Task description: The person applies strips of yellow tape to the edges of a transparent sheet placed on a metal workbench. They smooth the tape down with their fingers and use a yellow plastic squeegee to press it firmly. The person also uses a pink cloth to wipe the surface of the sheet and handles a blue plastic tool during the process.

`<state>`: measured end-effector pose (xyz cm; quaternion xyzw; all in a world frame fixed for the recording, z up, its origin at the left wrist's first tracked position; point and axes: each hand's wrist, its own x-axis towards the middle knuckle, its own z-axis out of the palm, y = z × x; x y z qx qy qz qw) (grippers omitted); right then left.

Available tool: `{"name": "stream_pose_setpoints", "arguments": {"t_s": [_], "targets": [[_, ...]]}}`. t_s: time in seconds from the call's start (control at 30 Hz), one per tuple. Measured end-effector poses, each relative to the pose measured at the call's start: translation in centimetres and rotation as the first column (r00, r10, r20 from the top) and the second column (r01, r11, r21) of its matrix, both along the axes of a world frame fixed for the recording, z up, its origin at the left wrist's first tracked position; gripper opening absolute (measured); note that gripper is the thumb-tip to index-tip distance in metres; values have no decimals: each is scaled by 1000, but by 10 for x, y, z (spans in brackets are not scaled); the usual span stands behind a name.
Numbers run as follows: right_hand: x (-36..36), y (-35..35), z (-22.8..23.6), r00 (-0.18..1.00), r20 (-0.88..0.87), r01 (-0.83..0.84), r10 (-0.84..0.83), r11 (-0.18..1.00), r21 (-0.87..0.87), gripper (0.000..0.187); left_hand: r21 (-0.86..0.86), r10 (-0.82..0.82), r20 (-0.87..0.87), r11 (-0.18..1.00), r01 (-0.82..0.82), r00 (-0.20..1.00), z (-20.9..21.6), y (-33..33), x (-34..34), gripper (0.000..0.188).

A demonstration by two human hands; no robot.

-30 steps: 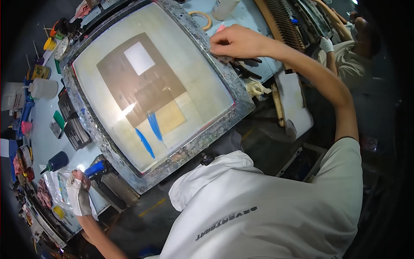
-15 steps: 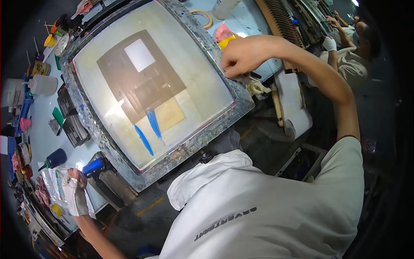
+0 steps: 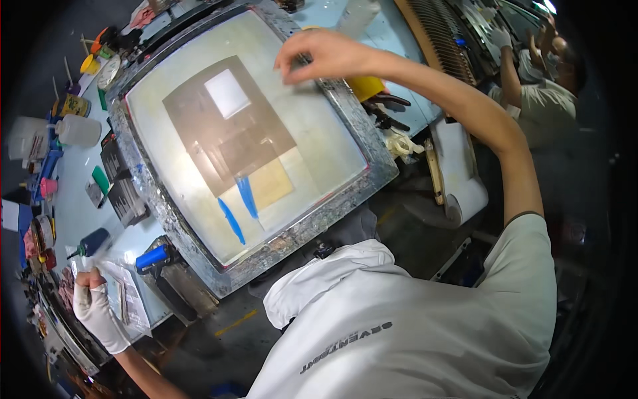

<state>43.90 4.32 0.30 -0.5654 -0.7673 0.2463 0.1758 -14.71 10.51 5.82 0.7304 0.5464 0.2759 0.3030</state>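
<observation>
Over the far right edge of the large metal-framed printing screen point(image 3: 266, 143) we hold our bare right hand point(image 3: 319, 56), fingers curled loosely together just above the mesh; whether they pinch anything we cannot tell. Two blue ink streaks point(image 3: 239, 206) lie on the mesh toward its near side. At the near left, our white-gloved left hand point(image 3: 96, 309) is closed into a fist on the crinkled clear plastic sheet point(image 3: 126, 292), near a blue-handled tool point(image 3: 153, 257). White plastic bottles point(image 3: 76, 130) stand far left.
</observation>
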Motion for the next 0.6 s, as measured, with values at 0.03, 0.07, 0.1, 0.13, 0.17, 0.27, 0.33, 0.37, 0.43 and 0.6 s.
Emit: {"name": "stream_pose_setpoints", "arguments": {"t_s": [0.03,0.07,0.1,0.13,0.17,0.27,0.33,0.37,0.43,0.6], "targets": [[1,10,1,963,-251,89,-101,994,-61,24,-25,84,95,996,-82,992,6,-5,0,18],[8,20,1,856,-468,165,-219,974,-153,28,-69,164,144,985,-155,976,6,-17,6,16],[22,31,0,686,-642,223,-342,939,-261,32,-115,235,191,970,-216,953,6,-30,19,16],[56,49,-12,347,-821,25,-453,880,-474,31,-178,162,67,973,-148,984,7,-45,30,23],[66,64,-9,241,-814,35,-529,843,-537,27,-395,266,182,901,-177,947,2,-72,63,31],[58,115,1,-2,-761,85,-648,759,-646,14,-814,161,422,500,295,892,-16,-137,143,39],[86,154,-26,276,-724,176,-632,774,-608,16,-788,328,603,105,606,727,-44,-170,198,56],[86,172,-39,437,-683,217,-585,806,-551,17,-658,474,660,-9,753,583,-66,-187,227,57],[83,178,-36,723,-458,384,-518,852,-356,17,-545,534,661,-143,826,528,-86,-201,282,57],[62,179,-19,871,-146,447,-469,880,-162,17,-431,532,702,-212,877,473,-94,-206,331,56]]}}
